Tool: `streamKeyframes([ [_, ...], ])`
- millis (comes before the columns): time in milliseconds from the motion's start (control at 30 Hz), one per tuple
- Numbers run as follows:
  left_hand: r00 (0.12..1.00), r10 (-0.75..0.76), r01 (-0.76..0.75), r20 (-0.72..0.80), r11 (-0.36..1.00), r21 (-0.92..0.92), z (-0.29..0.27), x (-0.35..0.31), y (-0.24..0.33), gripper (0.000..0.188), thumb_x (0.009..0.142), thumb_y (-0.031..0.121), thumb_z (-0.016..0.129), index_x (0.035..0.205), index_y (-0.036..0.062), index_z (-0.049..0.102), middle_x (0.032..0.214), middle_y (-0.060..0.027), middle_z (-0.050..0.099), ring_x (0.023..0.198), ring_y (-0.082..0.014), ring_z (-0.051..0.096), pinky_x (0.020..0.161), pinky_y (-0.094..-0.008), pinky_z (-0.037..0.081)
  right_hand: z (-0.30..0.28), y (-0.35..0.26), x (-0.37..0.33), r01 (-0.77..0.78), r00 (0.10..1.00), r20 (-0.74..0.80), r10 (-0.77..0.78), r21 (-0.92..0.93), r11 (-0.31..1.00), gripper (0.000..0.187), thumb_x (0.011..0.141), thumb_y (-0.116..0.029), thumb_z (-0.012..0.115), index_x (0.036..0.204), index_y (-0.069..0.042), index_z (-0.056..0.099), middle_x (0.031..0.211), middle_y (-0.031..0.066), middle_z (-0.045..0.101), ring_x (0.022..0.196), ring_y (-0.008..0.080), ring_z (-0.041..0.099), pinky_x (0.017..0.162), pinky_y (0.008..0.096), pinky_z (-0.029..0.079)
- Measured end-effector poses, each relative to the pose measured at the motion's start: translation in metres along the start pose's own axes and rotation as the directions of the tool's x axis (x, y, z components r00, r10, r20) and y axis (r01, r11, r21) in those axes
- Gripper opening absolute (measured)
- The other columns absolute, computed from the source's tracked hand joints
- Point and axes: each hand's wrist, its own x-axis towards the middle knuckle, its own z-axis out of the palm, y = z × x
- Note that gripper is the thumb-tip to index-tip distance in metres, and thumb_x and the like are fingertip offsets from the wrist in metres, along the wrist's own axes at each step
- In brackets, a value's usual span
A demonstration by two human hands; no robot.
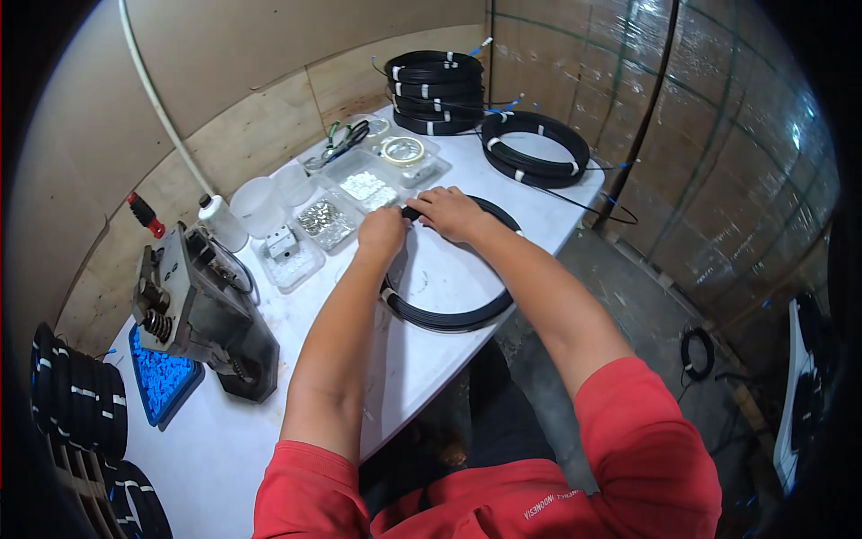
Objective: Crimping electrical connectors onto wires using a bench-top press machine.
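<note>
A coil of black cable (449,320) lies on the white table in front of me, with white bands round it at its left and right sides. My left hand (383,234) is closed at the coil's far left part, its fingers curled in. Close beside it, my right hand (446,214) bends its fingers over the far side of the same coil. The two hands almost meet there, and a short black stretch of cable shows between them. What the fingertips pinch is hidden.
Trays of small metal parts (325,221) and white pieces (366,185) stand beyond my hands. A metal bench press (211,305) and a tray of blue pieces (162,382) are at left. Banded coils (536,148) and a coil stack (437,92) occupy the far right of the table (332,386).
</note>
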Motion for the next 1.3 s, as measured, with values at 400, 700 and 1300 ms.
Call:
streamKeyframes([
  [400,0.988,-0.134,0.149,0.08,0.961,-0.233,-0.018,-0.048,-0.056,0.03,0.102,0.026,0.057,0.112,0.0014,0.072,0.094,-0.0187,0.075,0.083,-0.0371,0.072,0.077,-0.0459,0.056,-0.008,0.003,0.012,-0.215,0.976,0.009,0.215,-0.059,0.975,0.032,0.099,-0.04,0.063,0.127,-0.026,0.067,0.116,0.0097,0.068,0.113,0.0321,0.064,0.091,0.0508,0.052],
  [700,0.894,-0.34,0.44,0.293,0.791,-0.424,-0.049,-0.142,-0.126,0.022,0.091,0.018,0.065,0.101,0.0039,0.079,0.093,-0.0191,0.076,0.086,-0.0328,0.072,0.081,-0.0397,0.056,-0.038,0.027,-0.009,-0.549,0.803,0.2,0.561,-0.118,0.828,0.029,0.1,-0.032,0.063,0.126,-0.019,0.066,0.126,0.0136,0.066,0.122,0.0361,0.063,0.095,0.0512,0.055],
  [1300,0.907,-0.403,0.421,0.126,0.843,-0.335,-0.077,-0.193,-0.096,0.023,0.094,0.019,0.064,0.095,0.0013,0.078,0.085,-0.0172,0.076,0.078,-0.0271,0.072,0.077,-0.039,0.056,-0.029,-0.213,0.033,0.386,0.894,0.2,-0.402,0.115,0.915,0.017,0.089,-0.021,0.064,0.099,-0.016,0.077,0.103,0.0126,0.075,0.098,0.0312,0.071,0.087,0.0459,0.053],
])
